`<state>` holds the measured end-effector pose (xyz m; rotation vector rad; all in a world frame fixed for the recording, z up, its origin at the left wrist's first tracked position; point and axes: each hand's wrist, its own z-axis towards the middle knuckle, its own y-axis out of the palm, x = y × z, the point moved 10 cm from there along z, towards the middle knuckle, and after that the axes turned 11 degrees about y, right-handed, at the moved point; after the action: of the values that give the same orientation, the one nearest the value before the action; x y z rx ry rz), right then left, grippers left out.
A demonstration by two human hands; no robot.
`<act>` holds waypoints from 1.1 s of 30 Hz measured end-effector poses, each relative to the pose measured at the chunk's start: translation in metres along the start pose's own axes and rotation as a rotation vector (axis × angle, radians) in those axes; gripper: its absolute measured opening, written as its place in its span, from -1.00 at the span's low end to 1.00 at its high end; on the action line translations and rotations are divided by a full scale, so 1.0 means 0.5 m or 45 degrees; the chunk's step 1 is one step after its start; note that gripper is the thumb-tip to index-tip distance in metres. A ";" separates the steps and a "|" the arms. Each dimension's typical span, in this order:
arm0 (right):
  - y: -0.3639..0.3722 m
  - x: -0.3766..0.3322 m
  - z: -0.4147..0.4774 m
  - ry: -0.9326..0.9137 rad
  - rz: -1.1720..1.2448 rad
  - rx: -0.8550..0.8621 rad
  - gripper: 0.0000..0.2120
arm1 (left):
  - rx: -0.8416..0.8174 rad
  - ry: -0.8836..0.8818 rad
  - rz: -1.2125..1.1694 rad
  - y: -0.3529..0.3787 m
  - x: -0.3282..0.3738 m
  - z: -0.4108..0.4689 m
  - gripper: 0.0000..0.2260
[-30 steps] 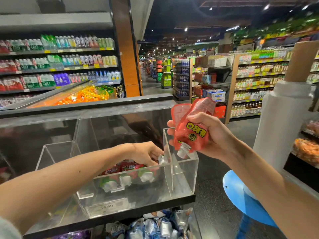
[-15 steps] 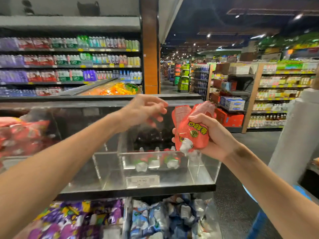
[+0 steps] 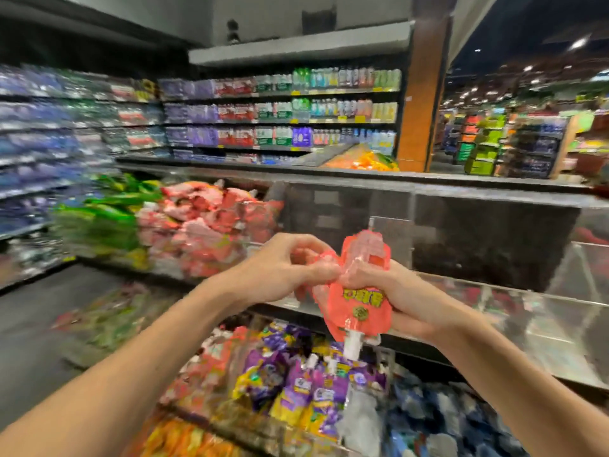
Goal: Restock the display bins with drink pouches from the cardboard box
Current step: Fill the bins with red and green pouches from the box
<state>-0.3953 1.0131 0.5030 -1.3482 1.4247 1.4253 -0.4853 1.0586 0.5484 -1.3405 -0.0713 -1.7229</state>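
The upper clear bins (image 3: 514,311) held a heap of red pouches (image 3: 204,225) with green pouches (image 3: 105,209) to its left. The lower bins (image 3: 250,430) held purple pouches (image 3: 296,387) beside blue pouches (image 3: 428,417), all too blurred to count. The right hand (image 3: 405,298) had its fingers curled round one red drink pouch (image 3: 359,298), white cap (image 3: 352,344) pointing down, while the left hand (image 3: 283,268) pinched that pouch's upper left edge between thumb and fingertips; whether a second lay behind was unclear.

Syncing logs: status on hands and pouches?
Right hand grips red pouches, spout down. Left hand pinches their edge. Purple pouches below; nothing blocking.
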 end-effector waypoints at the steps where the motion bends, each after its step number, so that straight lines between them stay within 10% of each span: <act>1: 0.024 0.005 0.013 -0.003 -0.029 -0.053 -0.62 | 0.057 -0.025 0.002 -0.027 -0.007 -0.024 -0.91; 10: 0.045 -0.022 0.052 -0.253 -0.132 0.182 -0.66 | 0.978 -0.409 -0.471 -0.196 -0.094 -0.210 -0.83; 16: 0.073 -0.053 0.060 -0.301 -0.131 0.257 -0.66 | 0.864 -0.362 -1.159 -0.152 -0.102 -0.194 -0.63; 29: 0.184 -0.072 0.276 -0.431 -0.184 0.564 -0.56 | 0.738 -0.111 -1.025 -0.391 -0.230 -0.139 -0.56; 33: 0.234 -0.096 0.361 -0.438 -0.140 0.605 -0.39 | 0.814 0.134 -0.543 -0.542 -0.217 -0.129 -0.75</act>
<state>-0.5310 1.1799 0.5502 -0.8230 1.3256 1.0903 -0.7183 1.2459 0.5615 -0.7877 -0.8264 -1.8845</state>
